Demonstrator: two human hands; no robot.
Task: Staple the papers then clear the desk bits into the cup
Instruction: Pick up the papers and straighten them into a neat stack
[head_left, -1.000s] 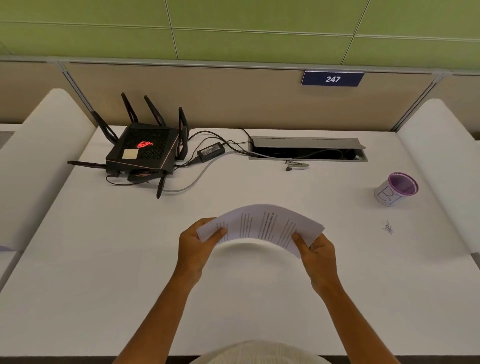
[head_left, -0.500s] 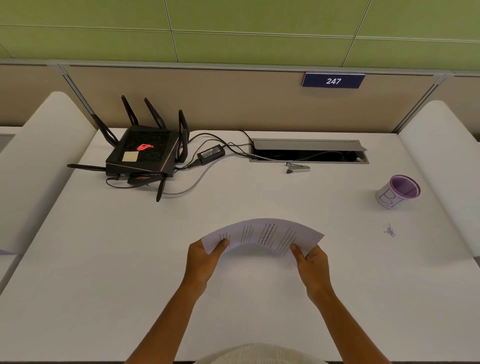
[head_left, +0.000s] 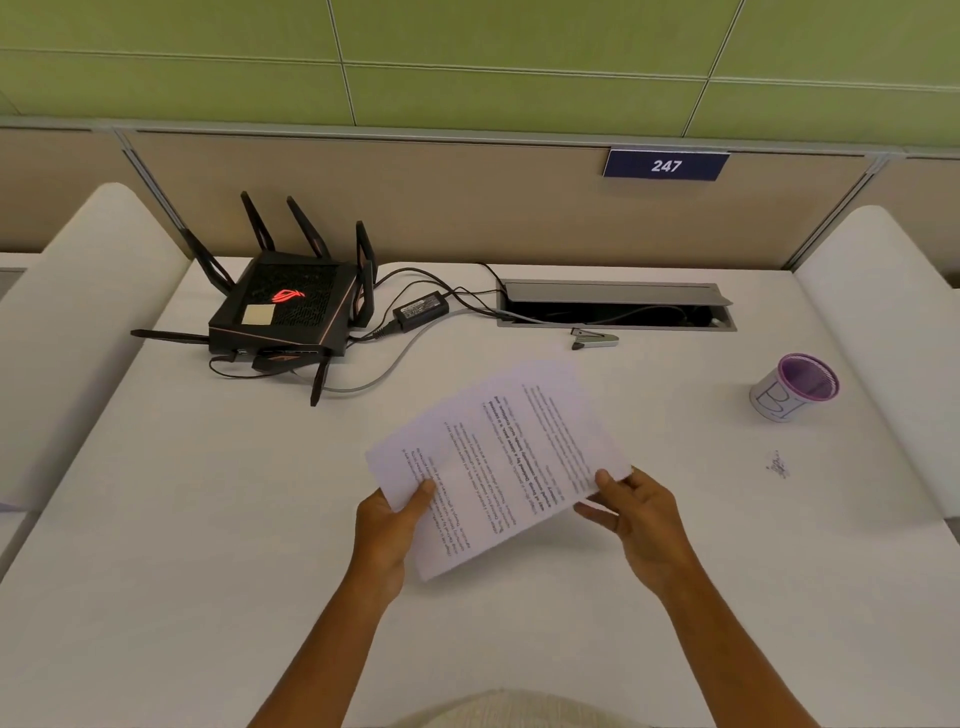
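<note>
Here the left hand (head_left: 387, 530) and the right hand (head_left: 641, 517) each pinch an edge of the printed papers (head_left: 501, 462), holding the sheets tilted above the middle of the white desk (head_left: 208, 519). The small stapler (head_left: 595, 339) lies beyond them, just in front of the open cable hatch (head_left: 615, 306). Far right stands the purple-rimmed cup (head_left: 794, 387), with a little cluster of bits (head_left: 778, 464) near it on the desk, and a black router (head_left: 283, 312) sits at the back left.
</note>
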